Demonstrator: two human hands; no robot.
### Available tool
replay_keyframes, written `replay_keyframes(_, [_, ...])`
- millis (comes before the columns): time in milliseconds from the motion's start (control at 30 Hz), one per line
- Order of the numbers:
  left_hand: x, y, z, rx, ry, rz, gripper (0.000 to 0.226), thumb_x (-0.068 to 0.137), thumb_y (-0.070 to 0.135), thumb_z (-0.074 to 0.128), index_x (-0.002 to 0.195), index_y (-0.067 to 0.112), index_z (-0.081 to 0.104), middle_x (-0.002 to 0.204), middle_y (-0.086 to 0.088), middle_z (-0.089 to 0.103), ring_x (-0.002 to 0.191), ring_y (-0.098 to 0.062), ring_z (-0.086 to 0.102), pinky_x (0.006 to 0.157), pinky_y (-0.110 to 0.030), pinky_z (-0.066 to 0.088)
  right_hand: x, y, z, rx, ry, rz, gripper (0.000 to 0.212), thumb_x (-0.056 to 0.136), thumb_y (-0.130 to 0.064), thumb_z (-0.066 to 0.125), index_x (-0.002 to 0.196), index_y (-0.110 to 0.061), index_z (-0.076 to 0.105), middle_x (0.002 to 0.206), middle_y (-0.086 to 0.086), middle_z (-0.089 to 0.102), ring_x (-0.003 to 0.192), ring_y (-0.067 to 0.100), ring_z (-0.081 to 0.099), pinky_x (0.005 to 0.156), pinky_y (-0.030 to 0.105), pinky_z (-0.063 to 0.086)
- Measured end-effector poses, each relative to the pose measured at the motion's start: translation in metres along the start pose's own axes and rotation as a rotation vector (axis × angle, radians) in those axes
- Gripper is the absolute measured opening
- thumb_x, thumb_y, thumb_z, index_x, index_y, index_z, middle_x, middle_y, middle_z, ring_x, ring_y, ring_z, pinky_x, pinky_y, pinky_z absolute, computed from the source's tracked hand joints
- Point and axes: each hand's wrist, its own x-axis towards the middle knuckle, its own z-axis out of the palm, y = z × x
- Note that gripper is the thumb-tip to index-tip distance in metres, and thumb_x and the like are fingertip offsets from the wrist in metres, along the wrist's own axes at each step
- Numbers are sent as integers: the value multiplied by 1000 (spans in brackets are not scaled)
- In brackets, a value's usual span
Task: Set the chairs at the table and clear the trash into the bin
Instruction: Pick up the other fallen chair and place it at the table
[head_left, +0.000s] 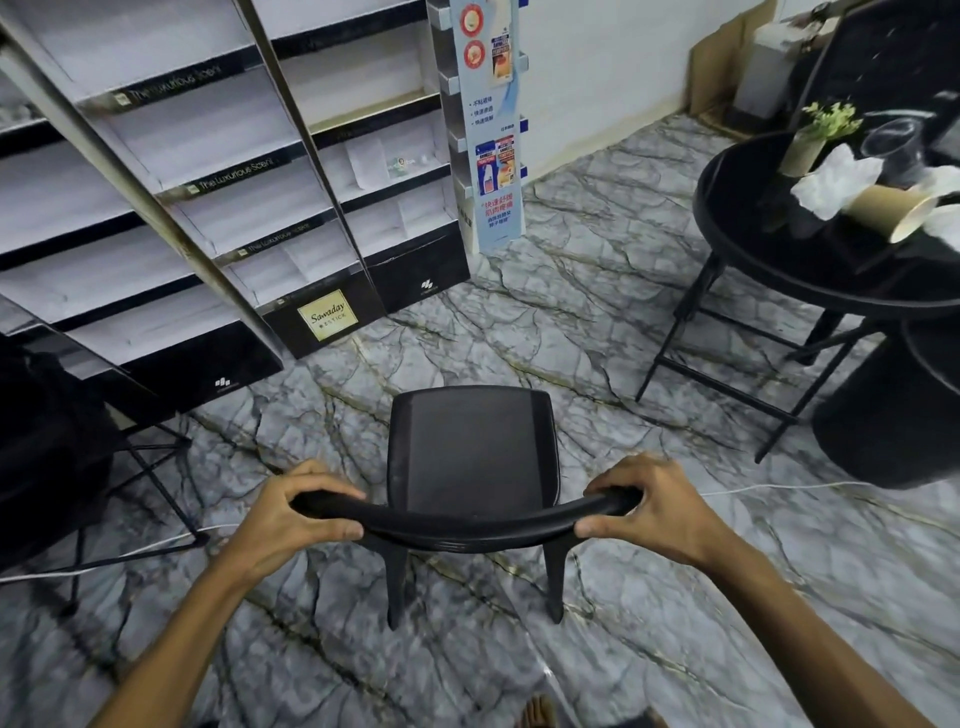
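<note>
A black chair (470, 447) stands on the marble floor in front of me, its seat pointing away. My left hand (291, 514) grips the left end of its curved backrest, and my right hand (649, 506) grips the right end. To the upper right is a round black table (737, 244). On it lie a tipped paper cup (891, 210), crumpled white tissue (836, 179), a clear plastic cup (896, 145) and a small potted plant (815, 137). A black round bin (893, 415) stands by the table at the right edge.
Tall white display shelves (218, 197) fill the left and back. A blue poster stand (491, 124) leans at the back centre. A black folding frame (78, 467) is at the left. A white cable (779, 488) runs across the floor. Another black chair back (893, 62) shows behind the table.
</note>
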Motion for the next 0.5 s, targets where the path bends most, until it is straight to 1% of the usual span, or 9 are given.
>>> replay_keyframes(100, [0,1,5,-20,40,38,62,39,61,90,82,19,80,82,-8,57,75,-17,62,69,-19,49,-1,1,-2,6,45,20,55,53,-82,67,75,-33,73,72,-11,70,78,7,61,72,19,44])
replay_keyframes(167, [4,6,9,-32,61,53,62,38,61,91,81,17,80,81,-10,56,73,-14,62,68,-17,49,0,3,-7,15,82,29,55,51,-82,67,75,-32,74,71,-13,70,81,6,60,70,15,43])
replay_keyframes(267, [13,13,14,-16,73,68,64,35,61,91,80,17,80,84,-14,55,75,-16,63,69,-18,50,0,6,-18,36,99,38,58,49,-82,68,74,-30,75,70,-10,70,78,7,62,65,17,44])
replay_keyframes(333, [22,23,18,-24,79,71,64,33,61,92,78,17,80,85,-14,54,75,-17,62,70,-23,52,-4,9,-25,50,130,60,57,48,-82,70,74,-31,75,72,-10,70,79,8,62,64,17,45])
replay_keyframes(400, [33,37,23,-54,64,73,64,31,58,93,77,16,80,86,-17,51,76,-21,60,69,-33,54,-12,13,-35,72,175,91,56,47,-82,70,74,-33,75,77,-14,70,81,8,63,64,17,46])
replay_keyframes(433, [40,46,27,-55,53,87,64,31,58,93,77,16,80,86,-18,51,75,-21,59,66,-33,54,-17,15,-41,88,202,111,56,46,-82,70,76,-35,75,82,-17,70,82,8,63,65,16,46])
replay_keyframes(467, [47,54,32,-42,39,108,64,30,60,92,77,18,80,85,-17,52,74,-18,59,64,-30,53,-22,18,-47,103,232,130,57,45,-82,71,80,-37,76,85,-18,70,83,7,64,66,15,47])
replay_keyframes(500, [55,63,38,-35,24,122,64,30,61,91,76,19,81,84,-14,53,72,-14,59,62,-26,52,-28,21,-54,116,261,144,59,44,-81,72,84,-38,76,83,-15,71,83,7,65,67,15,49])
